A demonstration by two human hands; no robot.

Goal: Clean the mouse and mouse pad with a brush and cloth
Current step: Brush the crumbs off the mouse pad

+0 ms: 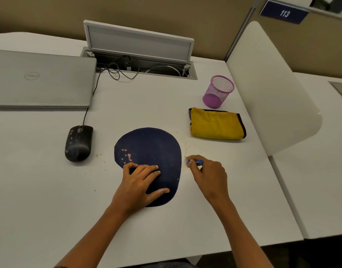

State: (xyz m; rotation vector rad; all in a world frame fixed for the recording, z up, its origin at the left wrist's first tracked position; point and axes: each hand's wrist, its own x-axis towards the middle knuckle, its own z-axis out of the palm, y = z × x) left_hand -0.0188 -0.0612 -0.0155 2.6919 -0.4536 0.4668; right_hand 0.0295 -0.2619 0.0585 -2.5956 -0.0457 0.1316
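Note:
A dark blue mouse pad [150, 147] lies in the middle of the white desk [146, 97], with pale spots near its left edge. My left hand [141, 184] rests flat on the pad's near part, fingers spread. My right hand [208, 173] grips a small blue brush [195, 162] just right of the pad, its tip down at the desk. Crumbs lie scattered on the desk at the pad's right and left edges. A black wired mouse [78, 143] with pale smudges sits to the left. A folded yellow cloth [216, 123] lies at the right.
A closed grey laptop [40, 78] lies at the back left. An open cable hatch [139, 53] with wires sits at the back. A purple mesh pen cup [218, 91] stands behind the cloth. A white divider panel [270, 89] bounds the desk on the right.

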